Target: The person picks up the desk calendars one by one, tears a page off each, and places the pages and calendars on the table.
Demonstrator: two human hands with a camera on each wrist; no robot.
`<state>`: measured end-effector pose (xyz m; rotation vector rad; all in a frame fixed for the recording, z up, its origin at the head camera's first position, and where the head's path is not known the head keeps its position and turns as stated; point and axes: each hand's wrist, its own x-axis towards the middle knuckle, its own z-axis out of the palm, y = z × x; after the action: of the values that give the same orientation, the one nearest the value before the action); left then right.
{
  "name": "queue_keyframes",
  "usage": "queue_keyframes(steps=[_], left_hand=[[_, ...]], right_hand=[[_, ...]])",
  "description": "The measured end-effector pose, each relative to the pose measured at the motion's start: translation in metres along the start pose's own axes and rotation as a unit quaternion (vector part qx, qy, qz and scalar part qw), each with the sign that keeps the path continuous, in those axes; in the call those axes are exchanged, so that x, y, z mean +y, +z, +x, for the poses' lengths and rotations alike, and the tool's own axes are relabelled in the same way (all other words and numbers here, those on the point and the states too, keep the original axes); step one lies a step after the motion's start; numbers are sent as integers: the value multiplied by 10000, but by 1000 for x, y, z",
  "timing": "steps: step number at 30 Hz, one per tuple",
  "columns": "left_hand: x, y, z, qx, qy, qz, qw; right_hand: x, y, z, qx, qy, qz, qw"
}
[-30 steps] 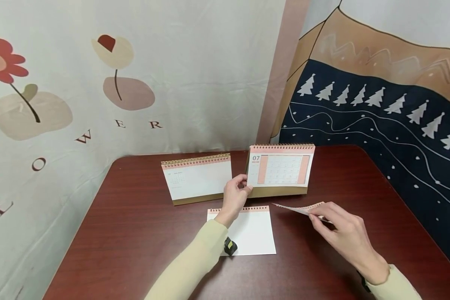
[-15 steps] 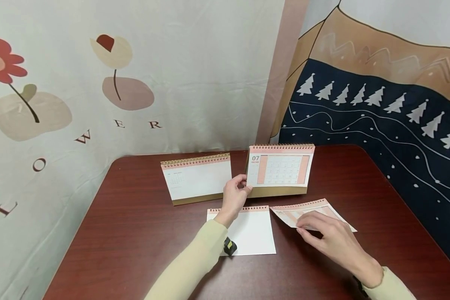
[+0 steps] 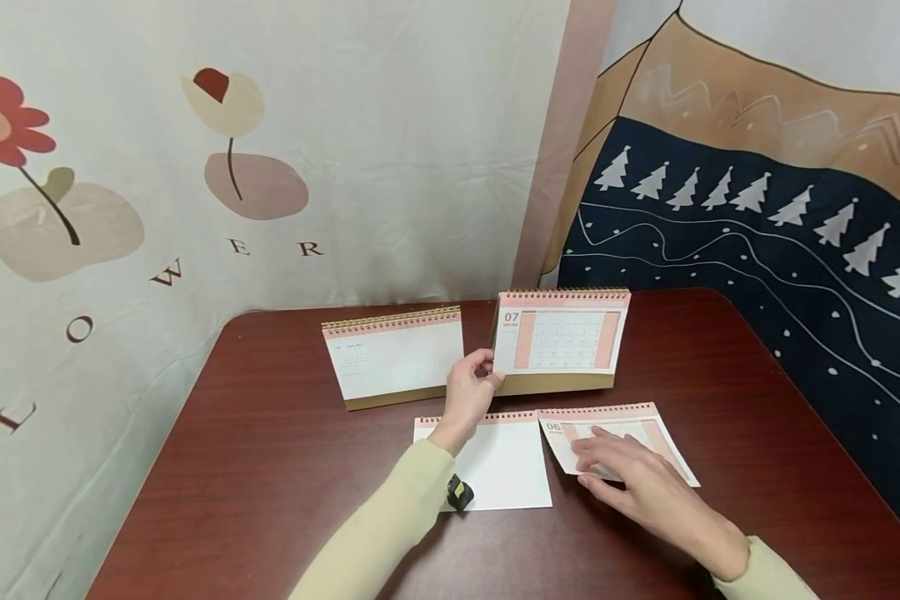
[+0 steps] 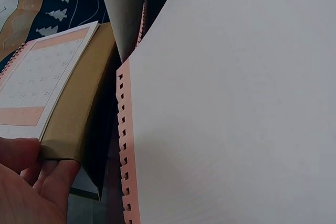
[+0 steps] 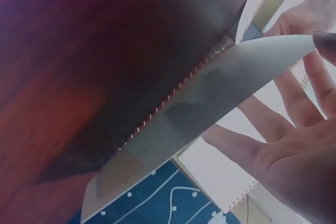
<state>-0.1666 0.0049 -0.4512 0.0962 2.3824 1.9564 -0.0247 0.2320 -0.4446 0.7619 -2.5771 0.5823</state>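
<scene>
My left hand point(image 3: 471, 392) grips the lower left corner of a desk calendar point(image 3: 562, 337) open at page 07. Its thumb lies on the front and the fingers reach behind the gold base point(image 4: 84, 93). My right hand point(image 3: 641, 483) spreads over a torn-off calendar page marked 06 point(image 3: 675, 446), its thumb at the near left corner. In the right wrist view the page's underside point(image 5: 210, 87) curves up to that thumb, its holed edge low by the table. A blank page with a pink punched strip point(image 3: 506, 467) lies beside it, partly under my left forearm.
A second desk calendar point(image 3: 397, 358) stands to the left, showing a mostly white page. The dark red table point(image 3: 270, 467) ends at the back against a printed cloth point(image 3: 390, 167). A dark navy cloth with trees point(image 3: 757, 242) hangs along the right.
My right hand has moved left and toward me, lowering page 06 from nearly edge-on to almost flat beside the blank page. My left hand and both calendars stay put.
</scene>
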Motion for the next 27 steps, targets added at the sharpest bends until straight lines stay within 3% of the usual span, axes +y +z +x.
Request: queue_keyframes(steps=[13,27], left_hand=[[3,-1,-2,-4,9,-6,10000],[1,-1,-1,-4,-72,28,10000]], right_hand=[[-2,6,-5,-706,142,-47,9974],[1,13,-9,-832,-297,-332,9955]])
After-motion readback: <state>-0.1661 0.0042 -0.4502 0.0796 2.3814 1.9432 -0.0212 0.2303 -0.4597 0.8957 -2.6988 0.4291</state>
